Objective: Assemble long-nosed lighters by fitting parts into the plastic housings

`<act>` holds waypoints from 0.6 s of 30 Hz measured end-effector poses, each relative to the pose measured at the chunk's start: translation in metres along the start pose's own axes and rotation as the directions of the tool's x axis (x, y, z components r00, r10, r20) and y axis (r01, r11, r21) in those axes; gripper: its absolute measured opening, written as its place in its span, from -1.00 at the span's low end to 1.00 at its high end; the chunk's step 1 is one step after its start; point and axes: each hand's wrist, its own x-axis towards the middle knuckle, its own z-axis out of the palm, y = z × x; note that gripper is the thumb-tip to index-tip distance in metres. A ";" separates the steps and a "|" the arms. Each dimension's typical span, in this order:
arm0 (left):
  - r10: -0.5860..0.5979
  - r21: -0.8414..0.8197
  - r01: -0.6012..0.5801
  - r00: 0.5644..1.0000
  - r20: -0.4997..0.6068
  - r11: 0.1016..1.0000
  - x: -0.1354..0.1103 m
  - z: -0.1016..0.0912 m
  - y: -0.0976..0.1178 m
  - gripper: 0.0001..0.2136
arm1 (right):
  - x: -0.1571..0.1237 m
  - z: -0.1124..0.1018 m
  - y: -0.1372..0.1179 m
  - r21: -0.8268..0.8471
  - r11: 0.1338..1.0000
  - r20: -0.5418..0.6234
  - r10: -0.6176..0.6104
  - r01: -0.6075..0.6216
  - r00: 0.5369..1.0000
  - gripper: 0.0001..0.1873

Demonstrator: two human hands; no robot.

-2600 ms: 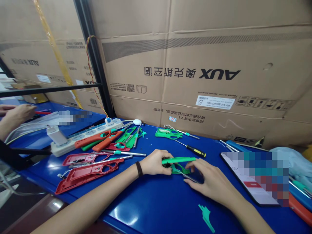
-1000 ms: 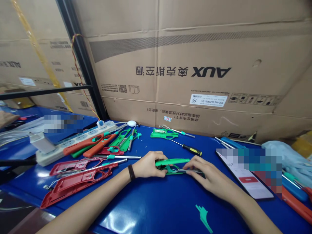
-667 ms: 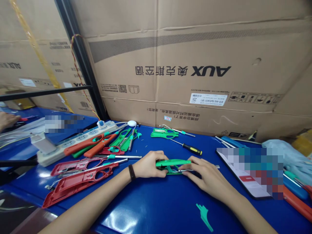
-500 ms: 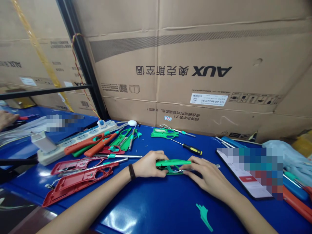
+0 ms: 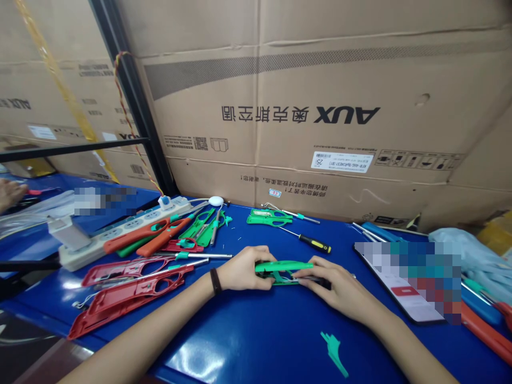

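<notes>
My left hand grips the left end of a green plastic lighter shell held just above the blue table. My right hand pinches a thin metal tube at the shell's right end, pressing it against the green part. Both hands have their fingers curled closed. A black band circles my left wrist.
Red shells, orange and green lighter parts, a power strip, a screwdriver and another green shell lie behind. A small green piece lies near me. A phone sits right. Cardboard boxes wall the back. Another person's hand shows far left.
My right hand has slid the metal tube leftward, further into the green shell; its far end no longer sticks out past my fingers. The left hand has stayed in place.
</notes>
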 end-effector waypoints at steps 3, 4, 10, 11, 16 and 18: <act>0.001 -0.007 -0.001 1.000 -0.005 1.000 0.000 0.000 0.001 -0.83 | 0.001 0.002 -0.002 -0.023 1.000 0.012 -0.016 0.016 1.000 -0.75; 0.005 -0.013 -0.006 1.000 -0.012 1.000 -0.001 0.000 0.002 -0.82 | 0.001 0.003 -0.002 -0.040 0.999 0.013 -0.025 0.025 1.000 -0.74; 0.038 -0.013 -0.038 0.999 -0.017 0.999 -0.001 0.000 0.003 -0.76 | -0.001 0.005 -0.008 -0.106 0.993 -0.005 -0.053 0.052 0.999 -0.75; 0.047 -0.014 -0.047 0.999 -0.011 0.999 -0.001 0.000 0.003 -0.76 | -0.001 0.005 -0.009 -0.106 0.993 -0.001 -0.054 0.054 0.999 -0.76; 0.086 -0.025 -0.086 0.996 0.023 0.996 0.000 0.000 0.001 -0.81 | 0.001 0.001 -0.013 -0.101 0.993 0.010 -0.060 0.061 0.998 -0.81; 0.083 -0.016 -0.083 0.996 0.024 0.996 0.001 0.000 0.001 -0.83 | 0.001 0.000 -0.012 -0.107 0.992 0.007 -0.065 0.066 0.998 -0.82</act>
